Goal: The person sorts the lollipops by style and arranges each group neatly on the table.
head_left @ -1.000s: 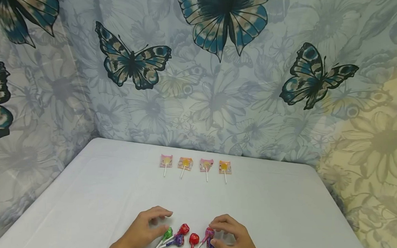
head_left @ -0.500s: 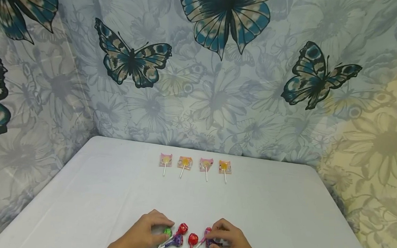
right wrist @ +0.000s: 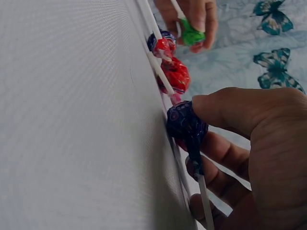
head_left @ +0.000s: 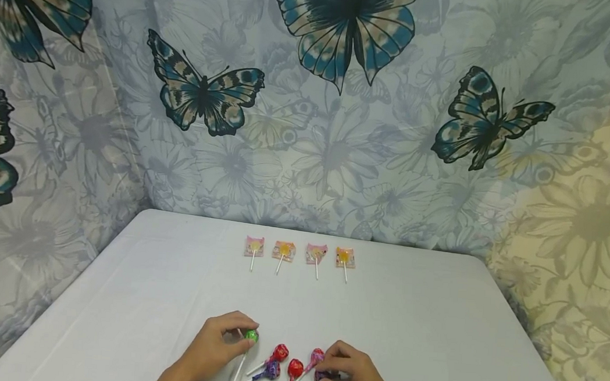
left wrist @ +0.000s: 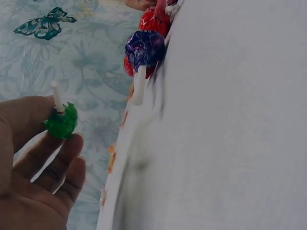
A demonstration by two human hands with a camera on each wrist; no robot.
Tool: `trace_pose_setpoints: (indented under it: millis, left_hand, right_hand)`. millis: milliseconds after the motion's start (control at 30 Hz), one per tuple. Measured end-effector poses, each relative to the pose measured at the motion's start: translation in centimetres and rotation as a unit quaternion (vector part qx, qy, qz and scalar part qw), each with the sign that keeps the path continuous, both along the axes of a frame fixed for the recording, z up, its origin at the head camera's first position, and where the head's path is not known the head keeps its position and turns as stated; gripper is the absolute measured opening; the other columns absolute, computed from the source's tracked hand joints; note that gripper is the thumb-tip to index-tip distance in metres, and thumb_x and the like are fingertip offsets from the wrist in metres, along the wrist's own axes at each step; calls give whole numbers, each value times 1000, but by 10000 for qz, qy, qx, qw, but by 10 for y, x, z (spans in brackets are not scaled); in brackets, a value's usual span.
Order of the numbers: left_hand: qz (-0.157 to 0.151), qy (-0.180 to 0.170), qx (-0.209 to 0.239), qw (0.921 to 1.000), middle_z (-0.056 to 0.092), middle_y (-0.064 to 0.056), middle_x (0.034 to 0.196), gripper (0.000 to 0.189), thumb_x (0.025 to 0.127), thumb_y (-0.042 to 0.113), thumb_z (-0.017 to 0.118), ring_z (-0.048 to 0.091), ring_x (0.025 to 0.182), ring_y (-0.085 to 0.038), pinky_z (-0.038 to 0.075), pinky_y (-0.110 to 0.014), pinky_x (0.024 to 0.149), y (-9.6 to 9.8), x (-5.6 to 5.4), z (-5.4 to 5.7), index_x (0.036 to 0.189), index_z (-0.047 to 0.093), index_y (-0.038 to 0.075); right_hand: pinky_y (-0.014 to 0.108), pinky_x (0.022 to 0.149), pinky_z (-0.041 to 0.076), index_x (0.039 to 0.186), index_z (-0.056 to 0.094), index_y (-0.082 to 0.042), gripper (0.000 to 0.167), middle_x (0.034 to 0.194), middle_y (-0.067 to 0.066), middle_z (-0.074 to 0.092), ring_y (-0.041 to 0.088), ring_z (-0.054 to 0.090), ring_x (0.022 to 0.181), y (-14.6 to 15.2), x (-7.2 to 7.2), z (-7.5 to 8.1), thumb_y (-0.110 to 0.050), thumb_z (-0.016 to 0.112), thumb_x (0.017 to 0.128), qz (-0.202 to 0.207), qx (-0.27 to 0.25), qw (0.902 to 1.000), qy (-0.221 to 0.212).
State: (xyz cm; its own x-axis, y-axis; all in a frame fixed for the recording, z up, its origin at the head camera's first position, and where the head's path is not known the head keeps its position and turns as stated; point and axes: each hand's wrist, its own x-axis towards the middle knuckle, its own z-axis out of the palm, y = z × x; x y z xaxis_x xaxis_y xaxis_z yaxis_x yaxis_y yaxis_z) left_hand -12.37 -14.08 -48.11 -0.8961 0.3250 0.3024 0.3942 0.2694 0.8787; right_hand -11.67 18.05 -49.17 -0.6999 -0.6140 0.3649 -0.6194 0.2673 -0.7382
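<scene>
My left hand [head_left: 217, 343] pinches the green-wrapped lollipop [left wrist: 61, 120] by its head between thumb and fingers, its white stick pointing down toward me. In the right wrist view, my right hand [right wrist: 268, 143] grips a dark blue-purple lollipop [right wrist: 186, 122] at the head with thumb and fingers; its stick hangs along the palm. Between the hands lie a red lollipop [head_left: 280, 352], a purple lollipop [head_left: 272, 370], another red lollipop [head_left: 296, 368] and a pink lollipop [head_left: 317, 356], the pink one close beside my right fingertips.
Along the far part of the white table [head_left: 174, 276] lies a row of flat-wrapped lollipops: a pink one [head_left: 254, 247], an orange one [head_left: 283, 250], a second pink one [head_left: 315, 253] and a second orange one [head_left: 345, 257]. A butterfly-print curtain [head_left: 333, 157] hangs behind the table.
My left hand has taken hold of the green lollipop and moved it up and left, away from the red and purple ones. My right hand has closed its fingers on the dark blue-purple lollipop.
</scene>
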Motion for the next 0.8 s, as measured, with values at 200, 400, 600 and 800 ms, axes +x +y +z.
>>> trace_pose_setpoints:
  millis: [200,400,600,800]
  left_hand:
    - [381,196,391,9983,67,1,97,21,84,9,75,61,83,-16,52,-31,76,-6,-11,10,104,71,4]
    - [587,609,720,9938,67,-4,96,22,83,2,75,61,82,-19,52,-30,77,-11,-22,20,104,70,5]
    - [724,885,803,9902,66,-11,96,24,81,-9,72,60,82,-21,52,-28,77,-15,-29,35,103,69,-1]
    - [987,1084,803,9859,65,-20,93,24,78,-16,70,60,80,-24,53,-31,74,-13,-32,63,101,68,-8]
  right_hand:
    - [24,67,52,97,74,-15,20,94,-10,57,5,57,81,-1,0,1,-3,75,81,59,-20,9996,267]
    - [24,66,51,95,73,-17,19,93,-11,58,4,56,79,-1,0,1,-5,76,80,-31,128,9996,249]
    - [24,67,50,97,73,-18,13,94,-12,57,4,55,80,-1,0,3,-13,74,85,-53,367,9993,-61]
    - [24,67,51,97,73,-18,14,94,-12,58,5,55,80,-1,-1,2,-12,74,85,-24,328,9995,6]
